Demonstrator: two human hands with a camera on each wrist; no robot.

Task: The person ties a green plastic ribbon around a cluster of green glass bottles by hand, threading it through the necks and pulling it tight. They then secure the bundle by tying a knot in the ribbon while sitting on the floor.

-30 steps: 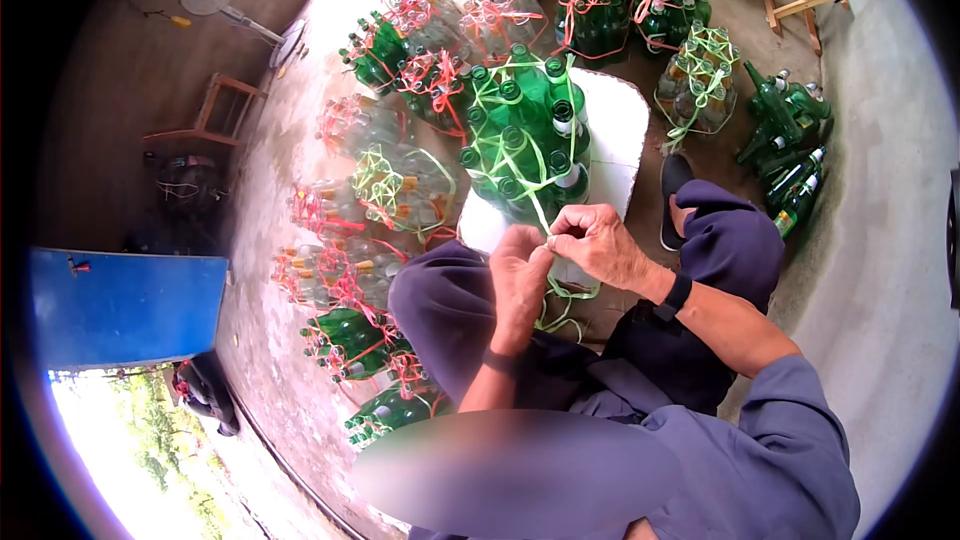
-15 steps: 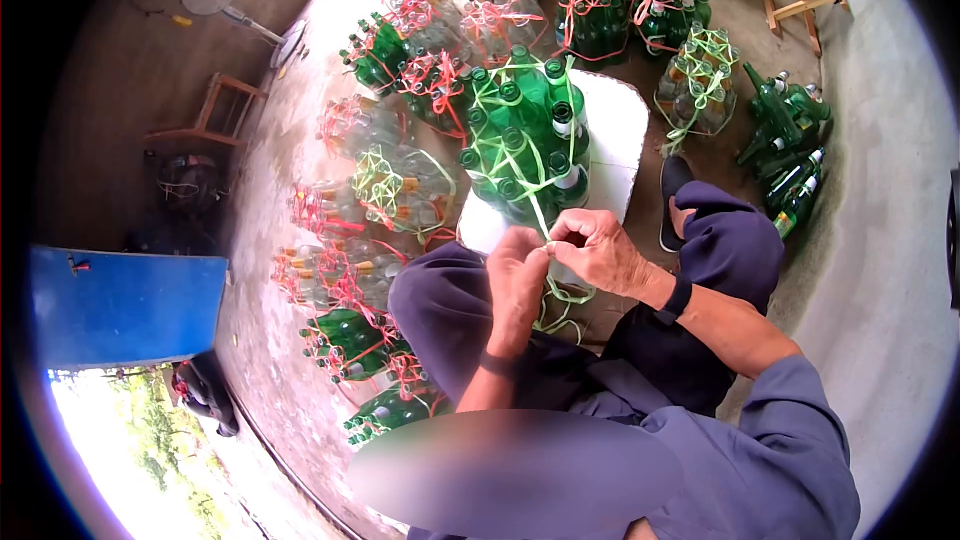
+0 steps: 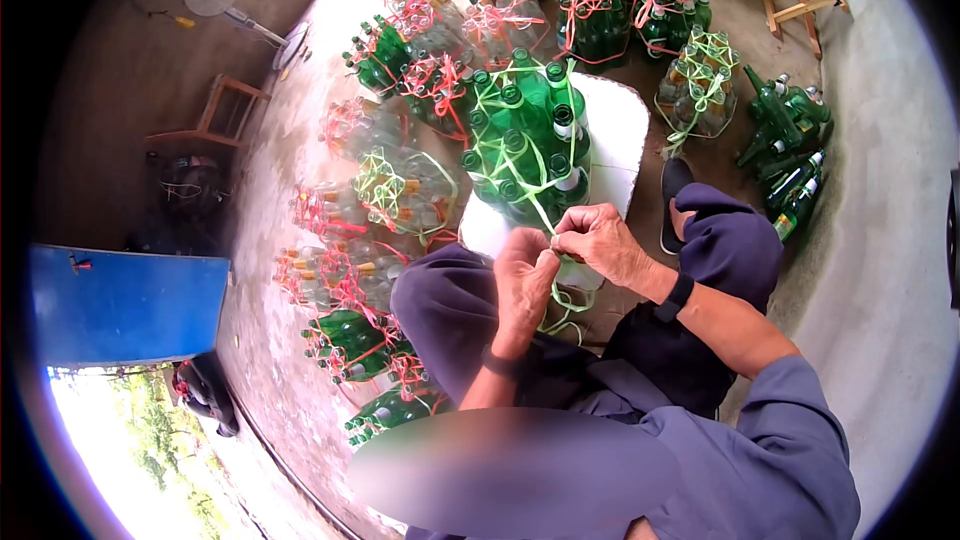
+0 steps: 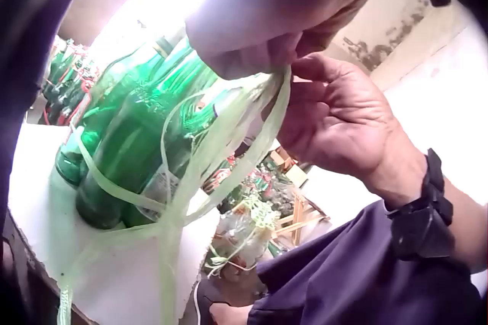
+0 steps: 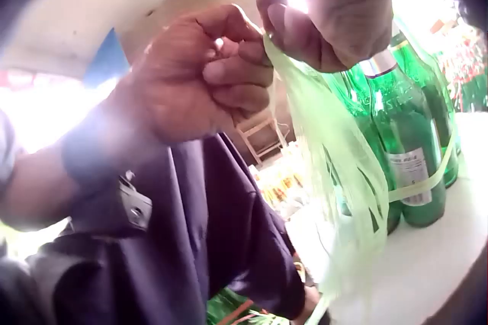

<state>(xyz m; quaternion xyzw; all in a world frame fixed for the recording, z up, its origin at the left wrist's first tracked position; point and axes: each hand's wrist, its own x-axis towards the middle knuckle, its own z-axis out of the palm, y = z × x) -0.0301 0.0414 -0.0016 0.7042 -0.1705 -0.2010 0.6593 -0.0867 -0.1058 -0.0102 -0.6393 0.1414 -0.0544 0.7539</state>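
A bundle of several green glass bottles (image 3: 530, 140) stands upright on a white board, its necks laced with light green plastic twine (image 3: 541, 212). Just in front of the bundle, my left hand (image 3: 523, 285) pinches the twine between thumb and fingers. Its fingertips meet those of my right hand (image 3: 607, 248), which pinches the same strand. Loose twine hangs below both hands, seen as broad, wrinkled strips (image 4: 221, 150) in the left wrist view. The right wrist view shows the twine (image 5: 328, 142) fanning down from the joined fingertips, beside a labelled bottle (image 5: 412, 157).
The white board (image 3: 615, 130) sits between the person's knees. Bundles of clear and green bottles (image 3: 595, 20) tied with red twine crowd the floor ahead and to the left. Loose green bottles (image 3: 790, 140) lie by the right wall. A wooden stool (image 3: 797, 0) stands at the back right.
Both hands stay at the same spot on the twine, with only small finger shifts. My right thumb and fingers have drawn closer together. The bottle bundle has stayed put.
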